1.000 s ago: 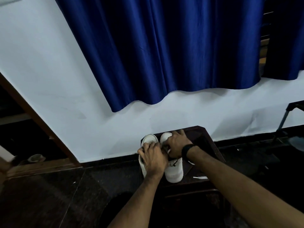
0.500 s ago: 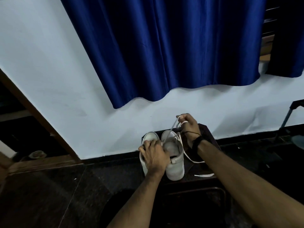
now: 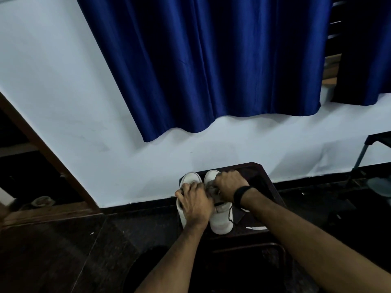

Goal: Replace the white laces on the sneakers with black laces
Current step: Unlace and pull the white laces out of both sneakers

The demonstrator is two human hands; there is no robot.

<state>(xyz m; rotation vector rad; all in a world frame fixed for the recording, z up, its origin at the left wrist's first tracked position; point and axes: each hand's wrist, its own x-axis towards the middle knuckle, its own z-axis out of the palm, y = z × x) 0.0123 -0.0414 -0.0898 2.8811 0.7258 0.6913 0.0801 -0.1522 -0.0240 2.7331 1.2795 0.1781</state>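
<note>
Two white sneakers stand side by side on a small dark table [image 3: 264,178], toes toward the wall. My left hand [image 3: 195,205] lies over the left sneaker [image 3: 190,179], its fingers curled onto the lacing area of the right sneaker [image 3: 221,222]. My right hand [image 3: 229,186], with a black band on the wrist, has its fingers curled on the right sneaker's lacing, gripping the white lace there. That stretch of lace is hidden under the fingers. A black lace [image 3: 230,216] hangs beside the right sneaker. A loose end of the white lace [image 3: 257,228] lies on the table.
A white wall with a blue curtain [image 3: 211,70] rises just behind the table. The floor is dark; a wooden door frame [image 3: 42,149] stands to the left and a metal stand leg [image 3: 361,153] to the right. A dark round object [image 3: 148,269] sits below the table.
Half a second ago my right hand was lifted above the right sneaker, pulling the white lace up. It has come back down onto the lacing. My left hand stayed put.
</note>
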